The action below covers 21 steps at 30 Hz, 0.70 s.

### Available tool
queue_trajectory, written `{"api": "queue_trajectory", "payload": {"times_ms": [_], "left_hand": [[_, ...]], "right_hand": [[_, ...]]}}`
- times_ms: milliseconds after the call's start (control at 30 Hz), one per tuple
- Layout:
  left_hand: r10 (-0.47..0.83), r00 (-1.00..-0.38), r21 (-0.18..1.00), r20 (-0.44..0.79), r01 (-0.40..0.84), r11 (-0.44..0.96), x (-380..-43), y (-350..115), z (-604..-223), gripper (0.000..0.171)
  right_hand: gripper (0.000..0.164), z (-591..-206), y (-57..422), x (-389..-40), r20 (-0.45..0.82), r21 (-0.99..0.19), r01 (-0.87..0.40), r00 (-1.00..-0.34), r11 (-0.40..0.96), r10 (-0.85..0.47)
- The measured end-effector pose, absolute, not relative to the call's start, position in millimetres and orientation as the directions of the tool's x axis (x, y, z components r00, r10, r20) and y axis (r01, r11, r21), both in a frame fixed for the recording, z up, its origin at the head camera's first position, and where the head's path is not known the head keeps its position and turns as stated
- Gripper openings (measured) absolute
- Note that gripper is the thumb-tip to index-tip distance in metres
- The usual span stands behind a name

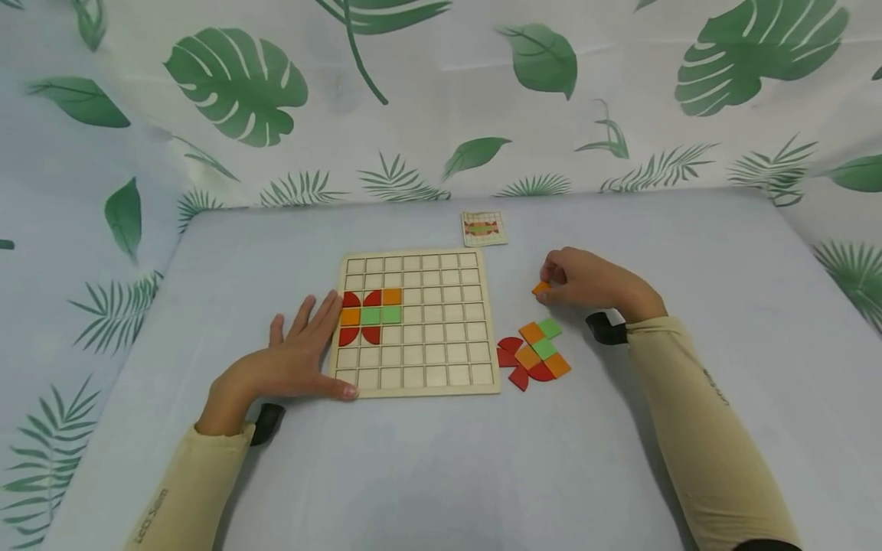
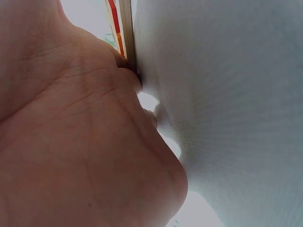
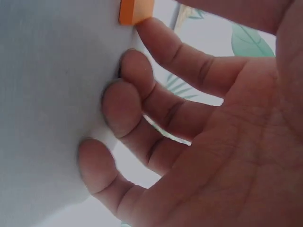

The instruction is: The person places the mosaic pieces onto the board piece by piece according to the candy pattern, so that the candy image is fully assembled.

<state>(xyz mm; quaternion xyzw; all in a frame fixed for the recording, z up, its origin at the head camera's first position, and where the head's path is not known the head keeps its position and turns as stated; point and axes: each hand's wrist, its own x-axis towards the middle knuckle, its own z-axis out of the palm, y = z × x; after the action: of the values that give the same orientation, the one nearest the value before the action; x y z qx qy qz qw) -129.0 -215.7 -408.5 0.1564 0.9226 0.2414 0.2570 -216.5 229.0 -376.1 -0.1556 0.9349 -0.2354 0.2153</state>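
A wooden grid board (image 1: 427, 337) lies on the table, with red quarter-round, orange square and green square tiles in cells along its left side. My left hand (image 1: 289, 363) rests spread against the board's left edge, its thumb at the near left corner. In the left wrist view my palm (image 2: 85, 127) fills much of the picture, beside the board's edge (image 2: 127, 33). To the right of the board my right hand (image 1: 586, 283) pinches an orange square tile (image 1: 540, 288) between thumb and index finger. That tile shows at the top of the right wrist view, the other fingers (image 3: 122, 106) curled loosely.
Loose red, orange and green tiles (image 1: 530, 356) lie in a cluster right of the board, nearer me than the right hand. A small pattern card (image 1: 485, 229) sits behind the board's far right corner. A leaf-print cloth (image 1: 427, 99) hangs behind the table.
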Motion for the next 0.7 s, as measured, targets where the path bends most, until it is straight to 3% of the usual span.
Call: {"api": "queue_trajectory", "payload": {"times_ms": [400, 700], "left_hand": [[0.410, -0.814, 0.528, -0.413, 0.153, 0.835, -130, -213, -406, 0.144], [0.414, -0.813, 0.518, -0.410, 0.166, 0.839, -132, -213, -409, 0.143]], "right_hand": [[0.020, -381, 223, -217, -0.266, -0.546, -0.218, -0.870, 0.809, -0.415], [0.004, -377, 214, -216, -0.197, -0.556, -0.253, -0.885, 0.792, -0.421]]}}
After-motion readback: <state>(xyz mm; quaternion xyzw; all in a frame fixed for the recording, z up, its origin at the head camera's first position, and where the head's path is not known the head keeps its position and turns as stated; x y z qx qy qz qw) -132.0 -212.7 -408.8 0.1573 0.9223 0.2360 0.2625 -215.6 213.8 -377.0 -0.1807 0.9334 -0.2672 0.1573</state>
